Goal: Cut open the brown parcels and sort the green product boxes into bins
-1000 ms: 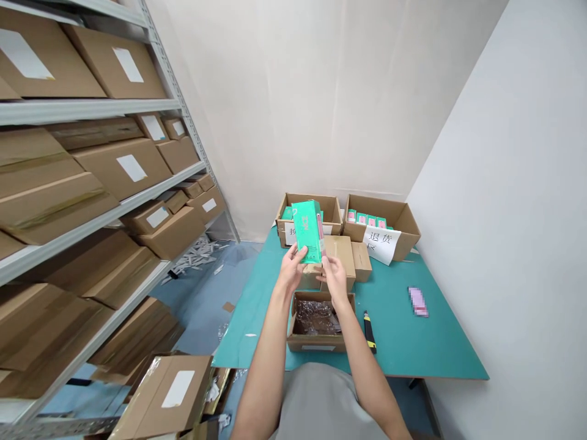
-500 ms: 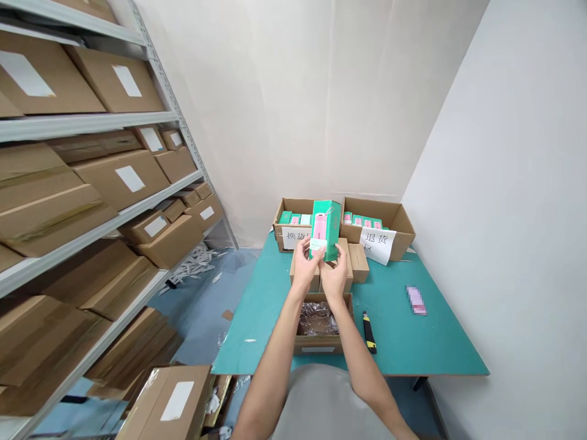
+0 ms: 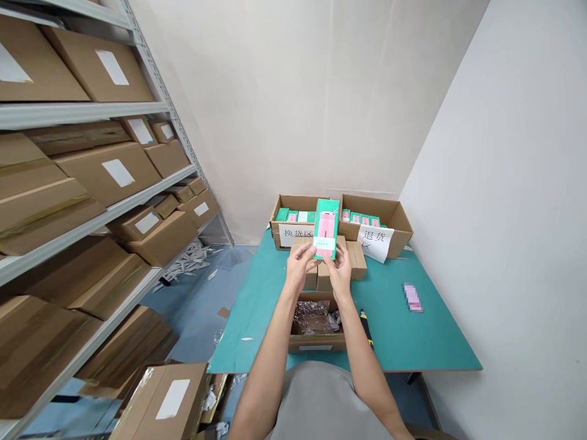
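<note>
A green product box point(image 3: 327, 227) with a pink item pictured on its face is held upright above the table. My left hand point(image 3: 300, 264) grips its lower left side, and my right hand point(image 3: 338, 267) its lower right side, thumbs on the front. Below my forearms an open carton point(image 3: 316, 343) holds clear plastic wrapping point(image 3: 309, 315). Behind my hands stand several closed brown boxes point(image 3: 355, 260). Further back are two open cartons with paper signs, a left one point(image 3: 275, 231) and a right one point(image 3: 400, 229), each containing several green boxes.
A black and yellow utility knife point(image 3: 365, 327) lies right of the near carton, partly behind my right forearm. A pixelated pink item point(image 3: 413, 297) is on the green table point(image 3: 426, 342). Shelves point(image 3: 137, 195) with brown cartons rise at left; a labelled carton point(image 3: 160, 397) stands below the table's left edge.
The green box has been turned in my hands: its plain green face showed first, then an angled edge, and now the pink-pictured face fronts me. It has also shifted slightly right.
</note>
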A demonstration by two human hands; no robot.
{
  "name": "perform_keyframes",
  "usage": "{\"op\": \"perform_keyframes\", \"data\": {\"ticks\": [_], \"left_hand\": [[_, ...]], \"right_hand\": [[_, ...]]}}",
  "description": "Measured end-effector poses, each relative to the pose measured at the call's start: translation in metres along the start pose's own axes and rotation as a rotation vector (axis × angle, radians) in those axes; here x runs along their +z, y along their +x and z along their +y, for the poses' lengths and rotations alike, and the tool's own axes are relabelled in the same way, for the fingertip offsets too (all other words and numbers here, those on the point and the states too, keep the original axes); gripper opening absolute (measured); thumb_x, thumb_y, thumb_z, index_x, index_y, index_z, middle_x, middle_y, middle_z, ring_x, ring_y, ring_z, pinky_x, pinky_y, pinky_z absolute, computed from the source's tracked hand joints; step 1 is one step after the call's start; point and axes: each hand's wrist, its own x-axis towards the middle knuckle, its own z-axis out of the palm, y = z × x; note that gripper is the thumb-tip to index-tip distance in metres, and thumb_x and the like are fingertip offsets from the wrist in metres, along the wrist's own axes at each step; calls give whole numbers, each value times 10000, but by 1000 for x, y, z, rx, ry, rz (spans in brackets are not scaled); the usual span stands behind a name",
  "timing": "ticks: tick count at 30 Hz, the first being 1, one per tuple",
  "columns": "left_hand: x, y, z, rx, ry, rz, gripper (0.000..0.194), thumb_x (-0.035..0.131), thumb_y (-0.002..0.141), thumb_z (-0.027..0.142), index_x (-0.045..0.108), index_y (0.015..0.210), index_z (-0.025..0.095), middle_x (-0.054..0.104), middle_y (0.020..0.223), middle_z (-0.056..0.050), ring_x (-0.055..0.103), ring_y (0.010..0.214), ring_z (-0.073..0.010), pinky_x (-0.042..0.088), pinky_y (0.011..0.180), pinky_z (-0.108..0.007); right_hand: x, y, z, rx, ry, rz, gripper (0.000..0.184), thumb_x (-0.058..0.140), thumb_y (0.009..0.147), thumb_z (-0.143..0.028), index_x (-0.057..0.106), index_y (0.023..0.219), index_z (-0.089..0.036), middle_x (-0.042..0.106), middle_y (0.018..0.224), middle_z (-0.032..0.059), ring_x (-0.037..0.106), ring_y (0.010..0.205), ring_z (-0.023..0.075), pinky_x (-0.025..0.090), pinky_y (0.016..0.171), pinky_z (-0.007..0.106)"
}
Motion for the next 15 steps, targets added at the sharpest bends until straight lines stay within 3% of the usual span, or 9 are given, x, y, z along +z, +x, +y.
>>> {"op": "perform_keyframes", "data": {"ticks": [4, 7, 11, 15], "left_hand": [[2, 3, -2, 56, 54, 95, 815, 1115, 661, 479, 737, 1309, 159, 745, 1422, -210, 741, 1368, -414, 699, 1101, -626], [5, 4, -3, 88, 117, 70, 794, 1070, 682, 502, 709, 1316, 190, 741, 1428, -190, 749, 1343, -389, 709, 1039, -554], [9, 2, 1, 142, 185, 5, 723, 999, 735, 512, 644, 1295, 225, 744, 1406, -165, 756, 1294, -333, 691, 995, -448], [10, -1, 4, 136, 142, -71, 660, 937, 823, 532, 611, 1331, 265, 750, 1419, -142, 737, 1343, -326, 688, 1016, -451]], "right_hand": [[-2, -1, -6, -129, -235, 31, 666, 874, 897, -571, 707, 1449, -237, 662, 1603, 184, 633, 1507, 336, 624, 1177, 475], [0, -4, -9, -195, -317, 8, 493, 858, 918, -501, 763, 1335, -255, 679, 1526, 157, 676, 1428, 308, 648, 1149, 442], [3, -4, -8, -167, -266, 19, 451, 899, 860, -458, 748, 1230, -249, 735, 1353, 125, 743, 1237, 272, 699, 1030, 400], [3, 0, -4, -60, -95, 53, 539, 937, 813, -526, 697, 1200, -239, 785, 1194, 105, 781, 1140, 263, 708, 961, 378]]}}
